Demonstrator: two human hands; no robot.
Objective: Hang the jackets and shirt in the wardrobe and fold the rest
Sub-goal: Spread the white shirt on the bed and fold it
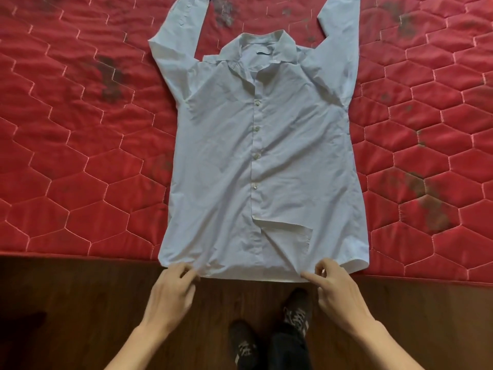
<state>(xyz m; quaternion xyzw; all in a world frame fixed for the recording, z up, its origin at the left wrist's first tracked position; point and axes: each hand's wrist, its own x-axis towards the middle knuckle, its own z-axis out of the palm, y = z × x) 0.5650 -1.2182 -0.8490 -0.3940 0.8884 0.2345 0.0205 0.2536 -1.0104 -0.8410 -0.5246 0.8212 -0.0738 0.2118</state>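
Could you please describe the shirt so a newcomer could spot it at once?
A red quilted mattress fills the upper view. On it, front up, lies the pale blue buttoned shirt, sleeves stretched away, hem at the near edge. It is the only garment.

Shirt [261, 156] flat on the bed [80, 156], hem at the near edge.
The shirt lies front up, collar at the far side, both sleeves stretched away past it, hem just over the bed's near edge above the floor [66, 316]. The left hand [170, 295] and right hand [336, 292] pinch the hem on either side; two shoes [296, 311] stand on the floor between them.
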